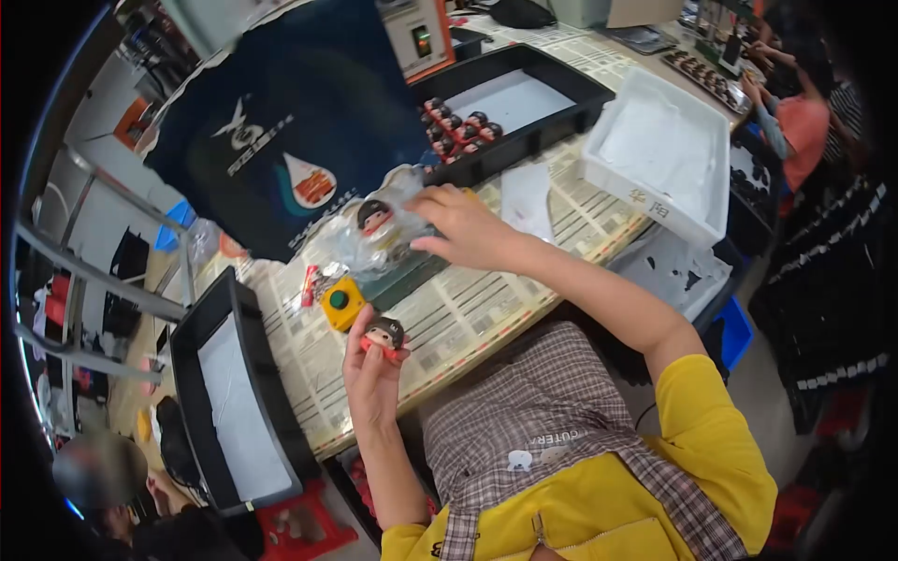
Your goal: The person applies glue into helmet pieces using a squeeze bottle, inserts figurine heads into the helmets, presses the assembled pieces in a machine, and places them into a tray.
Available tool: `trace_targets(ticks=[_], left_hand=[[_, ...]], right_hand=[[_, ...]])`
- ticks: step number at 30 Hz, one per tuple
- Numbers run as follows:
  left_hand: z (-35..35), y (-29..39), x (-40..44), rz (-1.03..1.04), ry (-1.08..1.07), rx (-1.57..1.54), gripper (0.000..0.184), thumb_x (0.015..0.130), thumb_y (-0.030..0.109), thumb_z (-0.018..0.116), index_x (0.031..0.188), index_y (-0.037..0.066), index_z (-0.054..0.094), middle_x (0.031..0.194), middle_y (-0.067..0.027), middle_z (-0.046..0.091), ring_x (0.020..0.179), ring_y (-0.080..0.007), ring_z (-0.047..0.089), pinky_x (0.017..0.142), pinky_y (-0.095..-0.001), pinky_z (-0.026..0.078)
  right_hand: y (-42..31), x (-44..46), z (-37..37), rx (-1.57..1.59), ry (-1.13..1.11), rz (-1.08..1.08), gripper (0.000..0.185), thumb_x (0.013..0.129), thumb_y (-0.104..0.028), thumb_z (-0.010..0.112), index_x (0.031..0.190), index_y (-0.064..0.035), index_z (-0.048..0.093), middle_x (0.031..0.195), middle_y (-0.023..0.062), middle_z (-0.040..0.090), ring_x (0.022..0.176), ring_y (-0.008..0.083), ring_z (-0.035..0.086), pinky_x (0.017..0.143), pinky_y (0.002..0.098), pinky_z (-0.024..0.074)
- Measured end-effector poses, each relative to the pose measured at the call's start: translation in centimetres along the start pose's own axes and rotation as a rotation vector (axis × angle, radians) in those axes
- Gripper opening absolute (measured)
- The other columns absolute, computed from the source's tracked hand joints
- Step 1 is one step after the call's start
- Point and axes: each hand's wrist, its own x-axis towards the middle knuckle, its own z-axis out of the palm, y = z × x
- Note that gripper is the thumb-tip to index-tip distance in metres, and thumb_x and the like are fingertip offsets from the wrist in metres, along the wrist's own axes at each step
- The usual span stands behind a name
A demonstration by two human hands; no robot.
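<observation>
A doll head [382, 336] faces the wearer, hair end uppermost, pinched by the left hand [375, 379]. The right hand [468, 224] reaches out, grip parted.

The head view faces down — tabletop [468, 309] close.

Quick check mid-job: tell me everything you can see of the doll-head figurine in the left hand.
The doll-head figurine is small, with glossy-looking black hair carrying a small pale mark, a pale face with dark eyes, and a red lower part. It looks like moulded plastic. It sits roughly upright, slightly tilted, its face toward the camera. The left hand holds it, thumb against the lower front. It is near the table's near edge, close to the yellow button box. Its back is hidden.
</observation>
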Motion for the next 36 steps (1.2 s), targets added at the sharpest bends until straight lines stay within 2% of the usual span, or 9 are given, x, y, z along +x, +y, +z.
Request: trace_targets(ticks=[6, 11, 14, 15, 18, 21, 24, 30, 36], left_hand=[[-2.3, 2.3, -0.3, 0.109, 0.101, 0.132, 0.049, 0.087, 0.005, 0.062, 0.132, -0.002, 0.042, 0.109, -0.0132, 0.06, 0.102, -0.0268, 0.062, 0.093, -0.0362, 0.05], [-3.1, 3.3, 0.4, 0.162, 0.168, 0.251, 0.043, 0.087, -0.002, 0.058, 0.127, -0.003, 0.043, 0.11, -0.0136, 0.059, 0.105, -0.0261, 0.061, 0.096, -0.036, 0.049], [-3.2, 3.8, 1.8, 0.179, 0.191, 0.302, 0.042, 0.087, -0.002, 0.058, 0.126, -0.002, 0.043, 0.11, -0.0127, 0.059, 0.102, -0.0222, 0.061, 0.094, -0.034, 0.05], [-3.1, 3.9, 2.4, 0.184, 0.195, 0.315, 0.042, 0.087, -0.002, 0.058, 0.126, -0.002, 0.043, 0.11, -0.0123, 0.059, 0.102, -0.0208, 0.061, 0.094, -0.0332, 0.05], [-2.5, 4.0, 4.5, 0.198, 0.198, 0.369, 0.043, 0.087, 0.0, 0.059, 0.127, -0.002, 0.043, 0.109, -0.0112, 0.059, 0.099, -0.0169, 0.06, 0.091, -0.0312, 0.05], [-2.6, 3.6, 6.8, 0.228, 0.17, 0.431, 0.044, 0.087, 0.003, 0.061, 0.127, -0.002, 0.044, 0.108, -0.0106, 0.059, 0.099, -0.0185, 0.061, 0.09, -0.0337, 0.051], [-2.0, 3.3, 8.1, 0.235, 0.168, 0.456, 0.041, 0.088, 0.004, 0.062, 0.125, -0.001, 0.046, 0.107, -0.0097, 0.06, 0.098, -0.018, 0.061, 0.089, -0.0336, 0.051], [-1.2, 3.0, 8.8, 0.218, 0.188, 0.473, 0.039, 0.087, 0.003, 0.062, 0.124, 0.001, 0.048, 0.106, -0.0083, 0.061, 0.096, -0.0148, 0.06, 0.086, -0.0297, 0.05], [-1.4, 3.4, 9.3, 0.24, 0.2, 0.507, 0.039, 0.088, 0.006, 0.063, 0.124, 0.0, 0.049, 0.106, -0.0082, 0.062, 0.097, -0.0152, 0.061, 0.085, -0.0287, 0.05]], right_hand=[[-0.1, 5.0, 3.6, -0.13, -0.139, 0.109, 0.052, 0.083, -0.03, 0.064, 0.122, 0.0026, 0.053, 0.123, 0.02, 0.053, 0.117, 0.0376, 0.047, 0.099, 0.044, 0.0399], [-0.6, 6.7, 3.2, -0.032, -0.22, 0.161, 0.04, 0.087, -0.035, 0.059, 0.087, 0.0044, 0.063, 0.084, 0.0232, 0.064, 0.087, 0.0383, 0.061, 0.079, 0.0432, 0.0459], [0.7, 6.5, 3.9, -0.001, -0.177, 0.12, 0.041, 0.087, -0.036, 0.059, 0.083, 0.0042, 0.064, 0.077, 0.0233, 0.063, 0.08, 0.0387, 0.062, 0.074, 0.0432, 0.0463], [0.8, 6.5, 3.8, 0.017, -0.188, 0.131, 0.04, 0.087, -0.036, 0.059, 0.084, 0.0039, 0.064, 0.077, 0.0237, 0.063, 0.08, 0.0389, 0.061, 0.074, 0.0435, 0.0461], [-0.5, 7.1, 2.3, 0.075, -0.349, 0.296, 0.042, 0.081, -0.03, 0.066, 0.109, 0.0006, 0.061, 0.113, 0.0215, 0.058, 0.114, 0.0372, 0.049, 0.098, 0.0418, 0.0393], [-0.8, 7.2, 1.5, 0.047, -0.372, 0.254, 0.035, 0.084, -0.03, 0.063, 0.102, 0.0002, 0.064, 0.104, 0.0223, 0.061, 0.107, 0.0362, 0.054, 0.094, 0.042, 0.0417], [1.3, 6.5, 3.2, -0.006, -0.214, 0.118, 0.035, 0.087, -0.032, 0.059, 0.087, 0.0025, 0.066, 0.08, 0.0231, 0.064, 0.081, 0.0395, 0.062, 0.075, 0.0451, 0.0472], [1.1, 6.6, 2.6, -0.049, -0.312, 0.085, 0.038, 0.085, -0.033, 0.061, 0.104, 0.0003, 0.061, 0.099, 0.0222, 0.062, 0.1, 0.0376, 0.057, 0.089, 0.0447, 0.0444], [1.7, 6.2, 3.6, 0.053, -0.26, 0.145, 0.035, 0.086, -0.028, 0.062, 0.105, 0.0021, 0.061, 0.105, 0.0234, 0.059, 0.103, 0.0384, 0.056, 0.091, 0.0445, 0.0443]])
